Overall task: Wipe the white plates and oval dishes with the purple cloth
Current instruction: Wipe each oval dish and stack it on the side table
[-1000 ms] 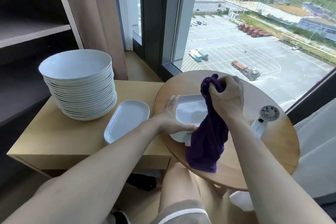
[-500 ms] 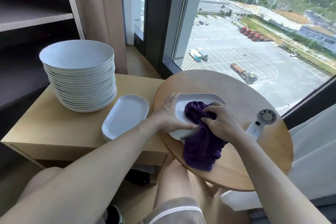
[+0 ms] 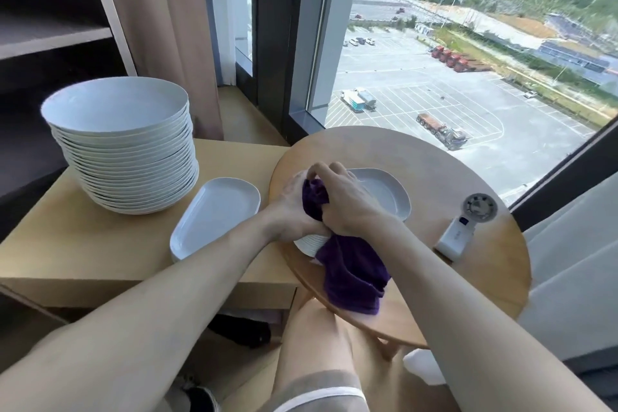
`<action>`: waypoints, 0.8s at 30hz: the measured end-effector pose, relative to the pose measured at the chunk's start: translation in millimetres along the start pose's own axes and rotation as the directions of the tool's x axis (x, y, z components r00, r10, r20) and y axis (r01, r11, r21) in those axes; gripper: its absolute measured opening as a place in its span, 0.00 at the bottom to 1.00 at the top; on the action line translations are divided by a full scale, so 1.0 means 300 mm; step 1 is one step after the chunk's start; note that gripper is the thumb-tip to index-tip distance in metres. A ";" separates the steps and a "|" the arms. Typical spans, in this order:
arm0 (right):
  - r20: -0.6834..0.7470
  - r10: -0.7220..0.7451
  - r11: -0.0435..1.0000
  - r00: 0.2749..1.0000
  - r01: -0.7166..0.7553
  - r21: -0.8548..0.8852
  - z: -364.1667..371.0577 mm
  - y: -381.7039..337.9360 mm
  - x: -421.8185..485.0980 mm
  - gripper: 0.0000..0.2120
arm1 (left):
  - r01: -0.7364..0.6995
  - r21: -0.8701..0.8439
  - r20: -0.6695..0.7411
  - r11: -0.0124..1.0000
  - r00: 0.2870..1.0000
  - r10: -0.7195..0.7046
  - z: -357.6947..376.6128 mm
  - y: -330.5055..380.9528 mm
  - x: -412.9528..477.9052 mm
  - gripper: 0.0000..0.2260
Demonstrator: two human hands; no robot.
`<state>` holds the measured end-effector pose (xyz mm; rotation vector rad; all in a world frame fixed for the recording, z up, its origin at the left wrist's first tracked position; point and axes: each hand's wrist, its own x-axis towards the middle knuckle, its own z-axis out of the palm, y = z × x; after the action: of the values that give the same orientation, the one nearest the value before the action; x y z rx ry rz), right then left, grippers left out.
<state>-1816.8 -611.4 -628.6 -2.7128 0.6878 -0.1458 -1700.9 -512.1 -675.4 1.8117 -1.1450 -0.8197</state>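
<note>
Purple cloth (image 3: pixel 351 274) is clenched in your right hand (image 3: pixel 347 207) over the dishes (image 3: pixel 384 191). Your left hand (image 3: pixel 289 211) seems to grasp it too.

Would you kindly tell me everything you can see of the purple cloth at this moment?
The purple cloth is deep violet, soft and towel-like, and crumpled. The right hand grips its bunched upper part over the stack of oval dishes. The left hand touches its side, but whether that hand holds the cloth or the dishes is unclear. The rest trails in folds over the stack's near rim onto the round wooden table, ending about at the table's near edge.
</note>
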 end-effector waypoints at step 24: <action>-0.144 0.375 0.923 0.916 -0.383 -0.032 -0.073 0.223 -0.136 0.16 | 0.105 -0.002 0.012 0.994 0.994 -0.105 0.021 -0.015 -0.029 0.60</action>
<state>-1886.2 -653.7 -631.8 -2.5802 1.2618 -0.2174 -1707.6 -504.7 -681.4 1.8801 -1.0622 -0.8932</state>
